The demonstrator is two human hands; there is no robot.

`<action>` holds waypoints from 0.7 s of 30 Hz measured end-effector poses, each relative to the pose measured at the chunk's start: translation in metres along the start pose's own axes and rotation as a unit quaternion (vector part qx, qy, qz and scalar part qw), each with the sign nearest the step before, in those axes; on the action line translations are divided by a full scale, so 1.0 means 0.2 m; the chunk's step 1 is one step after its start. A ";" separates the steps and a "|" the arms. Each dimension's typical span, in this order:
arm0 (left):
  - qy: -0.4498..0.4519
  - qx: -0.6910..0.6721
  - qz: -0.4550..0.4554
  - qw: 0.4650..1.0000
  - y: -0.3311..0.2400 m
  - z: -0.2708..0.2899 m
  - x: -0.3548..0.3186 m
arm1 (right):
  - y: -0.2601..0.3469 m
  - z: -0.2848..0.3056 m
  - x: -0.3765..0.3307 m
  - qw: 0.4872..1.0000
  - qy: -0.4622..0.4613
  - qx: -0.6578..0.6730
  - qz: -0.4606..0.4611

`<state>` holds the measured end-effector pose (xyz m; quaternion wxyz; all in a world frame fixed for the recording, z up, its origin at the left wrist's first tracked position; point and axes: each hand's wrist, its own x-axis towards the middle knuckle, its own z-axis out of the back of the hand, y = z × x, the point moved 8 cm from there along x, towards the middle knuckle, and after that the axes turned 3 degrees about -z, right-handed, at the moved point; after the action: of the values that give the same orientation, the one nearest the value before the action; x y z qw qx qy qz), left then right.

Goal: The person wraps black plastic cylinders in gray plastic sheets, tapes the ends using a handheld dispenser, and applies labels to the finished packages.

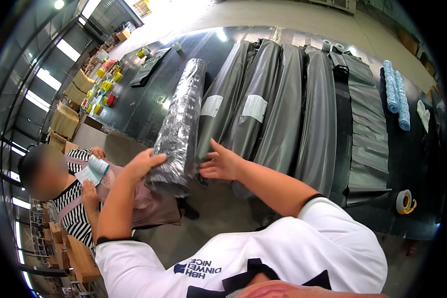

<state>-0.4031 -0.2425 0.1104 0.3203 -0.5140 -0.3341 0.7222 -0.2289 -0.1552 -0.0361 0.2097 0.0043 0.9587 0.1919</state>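
A thick dark roll in shiny clear plastic wrap (179,121) lies lengthwise on the black table, its near end jutting over the edge. My left hand (143,165) grips its left side close to that end; the thumb rests on top and the other fingers are mostly hidden. On the opposite side, my right hand (220,163) is open, fingers spread, its fingertips beside the wrap; contact is hard to tell. Just right of the wrapped roll lie several long grey bundles of sheeting (223,89), two carrying a white label (255,108).
At left, a person in a striped top (74,169) holds a paper sheet (92,171). Farther right on the table (417,164) are folded grey sheeting (367,124), a tape roll (405,202) and two blue patterned rolls (396,94). Yellow tape rolls (106,85) sit at far left.
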 end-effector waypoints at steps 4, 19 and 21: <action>-0.002 -0.048 -0.059 0.997 0.03 -0.46 -0.47 | 0.04 -0.28 0.10 0.965 0.189 0.163 0.078; -0.036 -0.079 -0.432 0.898 0.07 -1.12 -0.82 | 0.44 -0.54 -0.86 0.901 0.160 -0.086 0.394; 0.010 0.017 -0.478 0.878 -0.07 -1.27 -0.77 | 0.58 -0.65 -1.28 0.883 0.219 -0.073 0.409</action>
<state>-0.1171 -0.3199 0.1403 0.6385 -0.2934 -0.5235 0.4818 -0.0557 -0.1171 0.2182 -0.1032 0.3390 0.8766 0.3257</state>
